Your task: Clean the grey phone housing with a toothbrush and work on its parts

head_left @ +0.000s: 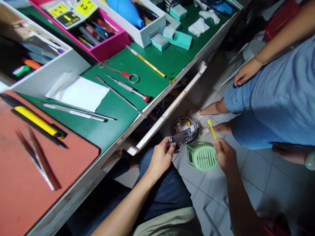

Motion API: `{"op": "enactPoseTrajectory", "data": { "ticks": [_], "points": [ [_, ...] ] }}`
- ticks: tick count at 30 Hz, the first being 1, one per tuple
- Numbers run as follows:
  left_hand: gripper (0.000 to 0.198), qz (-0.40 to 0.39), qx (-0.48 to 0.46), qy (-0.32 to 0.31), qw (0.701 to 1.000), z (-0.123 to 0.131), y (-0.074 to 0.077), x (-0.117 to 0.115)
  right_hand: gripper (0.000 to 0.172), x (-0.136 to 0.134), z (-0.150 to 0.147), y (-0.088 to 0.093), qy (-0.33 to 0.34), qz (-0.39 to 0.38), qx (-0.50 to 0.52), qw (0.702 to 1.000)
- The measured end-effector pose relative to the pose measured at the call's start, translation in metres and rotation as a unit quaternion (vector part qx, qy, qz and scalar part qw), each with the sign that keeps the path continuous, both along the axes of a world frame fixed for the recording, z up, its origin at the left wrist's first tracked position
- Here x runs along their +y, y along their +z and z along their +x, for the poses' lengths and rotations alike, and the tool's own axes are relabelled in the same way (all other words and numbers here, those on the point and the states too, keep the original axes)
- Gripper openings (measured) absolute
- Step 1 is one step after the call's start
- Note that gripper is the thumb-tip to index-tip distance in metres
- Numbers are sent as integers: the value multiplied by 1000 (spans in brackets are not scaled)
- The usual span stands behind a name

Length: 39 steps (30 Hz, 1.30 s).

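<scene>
My left hand [161, 156] is closed on a small dark phone part [181, 138] and holds it out beyond the table edge, above the floor. My right hand [223, 154] pinches a thin yellow brush [212, 128], its tip pointing up and toward the part. Just below, between my two hands, a light green slatted basket [201, 156] stands on the tiled floor. A round bin [185, 126] with scraps of paper lies right behind the phone part.
A green work table [169, 59] at the left holds screwdrivers [129, 87], tweezers [76, 112], a white cloth [78, 91], a red mat [29, 157] and tool trays [103, 49]. An open drawer front [172, 108] sticks out. Another person in blue [278, 95] sits at the right.
</scene>
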<state>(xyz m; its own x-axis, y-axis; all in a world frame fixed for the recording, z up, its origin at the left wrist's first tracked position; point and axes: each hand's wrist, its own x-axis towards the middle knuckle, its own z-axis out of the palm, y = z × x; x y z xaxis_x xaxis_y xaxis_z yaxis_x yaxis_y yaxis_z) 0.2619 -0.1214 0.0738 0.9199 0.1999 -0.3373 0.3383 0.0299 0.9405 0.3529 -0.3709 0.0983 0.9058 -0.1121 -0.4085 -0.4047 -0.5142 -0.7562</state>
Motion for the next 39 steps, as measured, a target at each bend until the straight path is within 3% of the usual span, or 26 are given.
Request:
{"op": "enactPoseTrajectory", "data": {
  "ticks": [3,5,11,14,18,23,25,28,33,35,38,39],
  "points": [
    [36,142,-84,-14,986,2,-8,-5,63,10,-14,-21,-23,104,79,991],
    [43,219,-163,-46,961,2,-15,-8,61,22,-26,-29,-37,176,129,975],
    [55,358,-364,-171,843,7,-37,-3,45,41,-35,-26,-49,345,192,917],
    [65,412,-407,-174,796,11,-38,3,44,43,-31,-23,-58,383,188,903],
    [61,455,-457,-162,747,13,-28,9,47,46,-25,-23,-48,403,185,895],
    [59,470,-508,-114,713,7,-18,13,49,45,-20,-16,-34,393,181,901],
    [62,481,-494,-123,714,4,-20,14,53,44,-21,-11,-25,387,179,904],
    [67,483,-488,-79,722,-1,-27,17,60,45,-25,-6,-25,376,162,912],
    [68,495,-484,-77,717,-12,-33,27,57,55,-34,-1,13,362,161,918],
    [65,426,-466,-64,773,-17,-33,30,57,60,-36,0,12,352,149,924],
    [46,192,-337,-65,919,-24,-32,32,60,60,-42,2,20,331,147,932],
    [39,152,-293,-49,943,-27,-31,32,62,59,-45,4,24,322,147,935]
  ]
}}
